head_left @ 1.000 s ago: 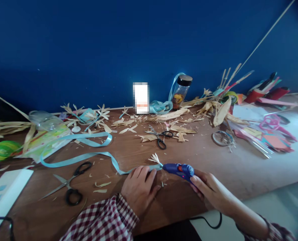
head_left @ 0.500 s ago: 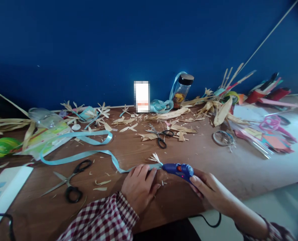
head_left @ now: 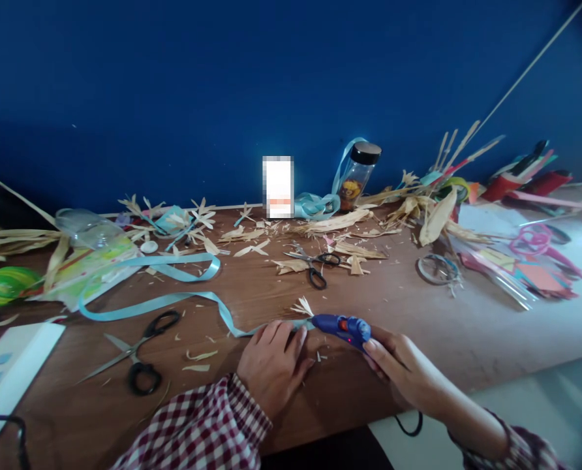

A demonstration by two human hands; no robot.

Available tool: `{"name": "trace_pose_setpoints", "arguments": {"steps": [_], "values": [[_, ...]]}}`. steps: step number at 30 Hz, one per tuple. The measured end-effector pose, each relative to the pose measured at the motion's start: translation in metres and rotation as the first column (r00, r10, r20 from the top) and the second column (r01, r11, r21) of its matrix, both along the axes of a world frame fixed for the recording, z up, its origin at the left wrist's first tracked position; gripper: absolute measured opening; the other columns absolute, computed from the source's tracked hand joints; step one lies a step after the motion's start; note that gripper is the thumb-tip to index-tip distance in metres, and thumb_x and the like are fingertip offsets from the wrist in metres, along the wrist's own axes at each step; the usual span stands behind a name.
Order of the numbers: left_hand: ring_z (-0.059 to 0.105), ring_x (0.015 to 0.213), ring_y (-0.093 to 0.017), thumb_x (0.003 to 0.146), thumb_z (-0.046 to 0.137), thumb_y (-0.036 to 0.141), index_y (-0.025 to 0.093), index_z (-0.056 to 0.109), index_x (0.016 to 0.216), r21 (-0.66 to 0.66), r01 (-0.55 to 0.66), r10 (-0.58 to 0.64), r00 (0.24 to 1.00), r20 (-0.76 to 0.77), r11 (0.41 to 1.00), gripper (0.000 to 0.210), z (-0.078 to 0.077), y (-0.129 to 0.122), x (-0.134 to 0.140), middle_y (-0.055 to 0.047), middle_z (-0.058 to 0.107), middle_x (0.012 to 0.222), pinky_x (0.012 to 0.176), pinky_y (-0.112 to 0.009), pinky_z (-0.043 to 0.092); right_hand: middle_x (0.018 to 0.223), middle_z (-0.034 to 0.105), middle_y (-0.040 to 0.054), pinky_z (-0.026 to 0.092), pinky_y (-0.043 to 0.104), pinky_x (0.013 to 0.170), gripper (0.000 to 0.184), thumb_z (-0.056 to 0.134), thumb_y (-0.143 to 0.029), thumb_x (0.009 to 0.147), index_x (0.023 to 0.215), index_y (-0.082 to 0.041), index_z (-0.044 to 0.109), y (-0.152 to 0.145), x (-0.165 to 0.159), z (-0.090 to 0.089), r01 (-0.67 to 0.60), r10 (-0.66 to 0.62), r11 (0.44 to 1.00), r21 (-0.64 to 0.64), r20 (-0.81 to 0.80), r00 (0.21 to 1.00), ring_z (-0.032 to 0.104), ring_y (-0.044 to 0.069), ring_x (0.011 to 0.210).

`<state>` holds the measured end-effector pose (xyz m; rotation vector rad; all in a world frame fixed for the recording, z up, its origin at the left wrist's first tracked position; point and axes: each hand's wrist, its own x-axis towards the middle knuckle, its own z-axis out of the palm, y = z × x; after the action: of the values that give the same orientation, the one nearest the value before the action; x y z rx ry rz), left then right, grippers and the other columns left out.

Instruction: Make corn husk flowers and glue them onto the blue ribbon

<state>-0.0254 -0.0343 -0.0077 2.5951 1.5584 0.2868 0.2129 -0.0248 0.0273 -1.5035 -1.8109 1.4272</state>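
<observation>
My left hand (head_left: 276, 365) rests on the table, its fingers holding down the end of a light blue ribbon (head_left: 149, 306). The ribbon runs off to the left in loose loops. In my right hand (head_left: 393, 359) is a blue glue gun (head_left: 337, 326) with a small red light. Its nozzle points left and meets the ribbon's end, just right of my left fingers; exact contact cannot be made out. Behind the nozzle a small pale frayed husk piece (head_left: 302, 306) fans out. Open black-handled scissors (head_left: 143, 356) lie left of my left hand.
A second pair of scissors (head_left: 315, 266) lies among husk scraps farther back. By the blue wall stands a tilted jar (head_left: 357, 176) with a black lid, beside coiled ribbon (head_left: 315, 207). A white power strip (head_left: 14, 365) is at left, a tape roll (head_left: 436, 269) at right.
My right hand has brought the glue gun slightly left, its nozzle moving along the ribbon's end toward my left fingers. My left hand stays in place.
</observation>
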Motion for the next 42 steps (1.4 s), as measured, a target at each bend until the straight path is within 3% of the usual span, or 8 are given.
{"name": "trace_pose_setpoints", "arguments": {"steps": [10,24,35,42], "values": [[0.048,0.102,-0.026,0.086,0.047,0.039,0.019,0.054,0.119,0.006,0.000,0.000,1.000,0.024,1.000,0.039,-0.001,-0.001,-0.001,-0.009,0.057,0.109,0.085,-0.042,0.043,0.058,0.044,-0.0030,0.033,0.021,0.049,0.037,0.034,-0.046,0.092,0.071,-0.018,0.046,-0.006,0.013,0.013,0.010,-0.009,0.999,-0.033,0.027,1.000,0.040,0.010,0.051],[0.048,0.102,-0.026,0.087,0.047,0.039,0.019,0.053,0.120,-0.003,0.005,-0.005,0.999,0.040,1.000,0.039,-0.001,-0.001,-0.001,-0.009,0.056,0.111,0.086,-0.043,0.043,0.057,0.040,-0.0033,0.032,0.021,0.047,0.040,0.033,-0.049,0.091,0.069,-0.018,0.043,-0.007,0.017,0.013,0.044,-0.045,0.997,-0.060,-0.008,0.999,0.038,0.009,0.049],[0.049,0.101,-0.025,0.087,0.045,0.041,0.020,0.054,0.119,0.017,-0.003,0.003,1.000,0.012,1.000,0.039,0.000,0.001,0.000,-0.010,0.057,0.110,0.085,-0.042,0.043,0.058,0.043,-0.0034,0.032,0.022,0.049,0.036,0.036,-0.047,0.092,0.074,-0.018,0.047,-0.003,0.010,0.009,-0.017,0.017,1.000,-0.008,0.084,0.996,0.039,0.010,0.051],[0.049,0.101,-0.026,0.086,0.047,0.039,0.019,0.054,0.119,0.002,-0.007,0.007,1.000,0.027,1.000,0.039,0.000,0.000,0.001,-0.009,0.057,0.109,0.085,-0.042,0.043,0.057,0.043,-0.0032,0.031,0.021,0.048,0.037,0.034,-0.046,0.092,0.072,-0.018,0.046,-0.005,0.011,0.012,-0.001,0.002,1.000,-0.013,0.042,0.999,0.038,0.009,0.050]]}}
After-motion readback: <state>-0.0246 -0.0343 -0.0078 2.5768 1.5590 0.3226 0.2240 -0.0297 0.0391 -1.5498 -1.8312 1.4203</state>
